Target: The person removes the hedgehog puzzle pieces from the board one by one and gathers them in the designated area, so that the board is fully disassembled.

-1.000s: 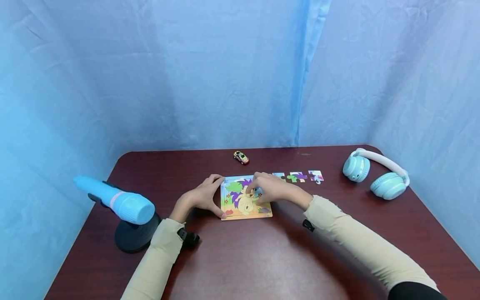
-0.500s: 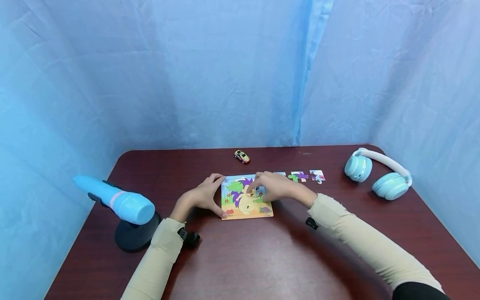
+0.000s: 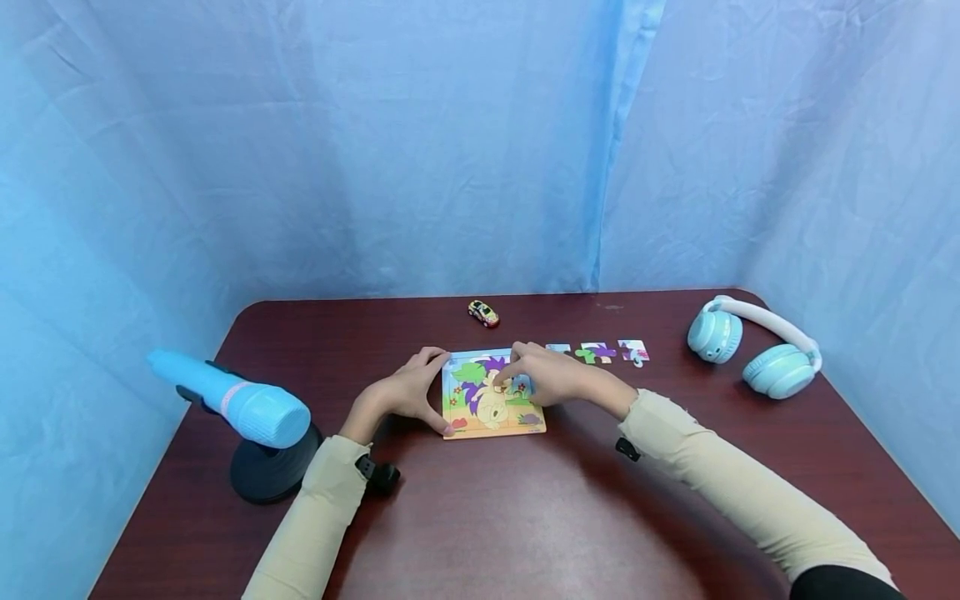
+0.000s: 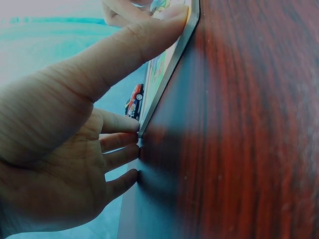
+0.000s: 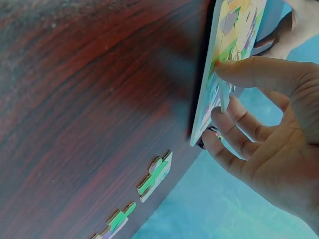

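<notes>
A jigsaw puzzle board with a purple-haired cartoon picture lies flat on the table. My left hand grips its left side, with the thumb on the near corner and the fingers at the far corner. From the right, my right hand reaches over the board. In the right wrist view, its thumb and fingers pinch a tilted puzzle piece at the picture's right part. Most of that piece is hidden behind the fingers.
Three loose puzzle pieces lie in a row right of the board. A toy car stands behind it. Light-blue headphones sit at the far right. A blue microphone on a round black base stands at the left.
My right hand has shifted slightly to the right over the board, its fingers still at the picture's right part. The left hand stays in place on the board.
</notes>
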Available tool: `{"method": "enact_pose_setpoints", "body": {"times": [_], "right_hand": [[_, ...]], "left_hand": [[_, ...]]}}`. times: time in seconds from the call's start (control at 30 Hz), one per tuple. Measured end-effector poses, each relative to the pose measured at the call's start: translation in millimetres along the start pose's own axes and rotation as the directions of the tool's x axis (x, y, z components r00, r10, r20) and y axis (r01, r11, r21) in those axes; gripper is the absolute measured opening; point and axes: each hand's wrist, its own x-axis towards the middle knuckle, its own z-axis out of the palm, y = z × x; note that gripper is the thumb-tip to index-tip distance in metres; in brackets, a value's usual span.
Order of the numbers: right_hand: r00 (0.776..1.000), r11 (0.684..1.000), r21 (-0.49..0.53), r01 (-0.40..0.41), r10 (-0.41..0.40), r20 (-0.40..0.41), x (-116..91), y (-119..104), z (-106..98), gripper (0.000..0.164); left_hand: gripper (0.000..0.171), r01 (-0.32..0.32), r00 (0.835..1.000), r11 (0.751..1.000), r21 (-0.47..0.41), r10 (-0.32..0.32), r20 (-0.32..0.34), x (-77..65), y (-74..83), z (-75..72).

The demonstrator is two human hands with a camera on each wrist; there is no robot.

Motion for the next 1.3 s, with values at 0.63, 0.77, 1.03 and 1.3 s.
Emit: {"method": "enact_pose_setpoints", "body": {"times": [0.63,0.77,1.03,1.3], "right_hand": [[0.999,0.997,0.070,0.018,-0.016,-0.028,-9.7,9.3,1.2,0.047],[0.998,0.997,0.070,0.031,-0.028,-0.049,-15.0,15.8,2.8,0.047],[0.995,0.994,0.087,0.065,-0.058,-0.086,-34.3,29.5,6.2,0.044],[0.985,0.997,0.023,0.078,-0.073,-0.156,-56.5,43.1,10.3,0.044]], "left_hand": [[0.125,0.018,1.000,1.000,0.005,-0.018,-0.002,-1.2,2.6,0.3],[0.125,0.018,1.000,1.000,0.005,-0.018,-0.001,-1.5,3.0,-0.2],[0.123,0.010,1.000,1.000,0.003,-0.010,-0.007,-1.0,2.7,0.3],[0.122,0.008,1.000,1.000,0.002,-0.008,-0.010,-0.9,1.5,0.5]]}}
